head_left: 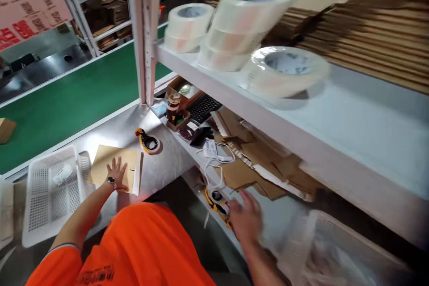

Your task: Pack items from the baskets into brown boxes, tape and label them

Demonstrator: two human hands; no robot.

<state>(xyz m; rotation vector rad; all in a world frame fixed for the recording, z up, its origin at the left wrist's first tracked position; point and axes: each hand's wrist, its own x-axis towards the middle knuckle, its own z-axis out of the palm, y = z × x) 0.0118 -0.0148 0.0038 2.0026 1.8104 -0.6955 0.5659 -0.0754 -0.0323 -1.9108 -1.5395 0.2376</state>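
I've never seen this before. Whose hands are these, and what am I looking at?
There's no machine: a camera worn on someone's head looks down past their orange shirt at their bare hands. The left hand lies spread on a brown cardboard piece, gripping nothing, on a metal table with a white basket and a tape dispenser. The right hand is blurred near a yellow tool on the lower shelf; whether they touch is unclear. Tape rolls sit on the upper shelf.
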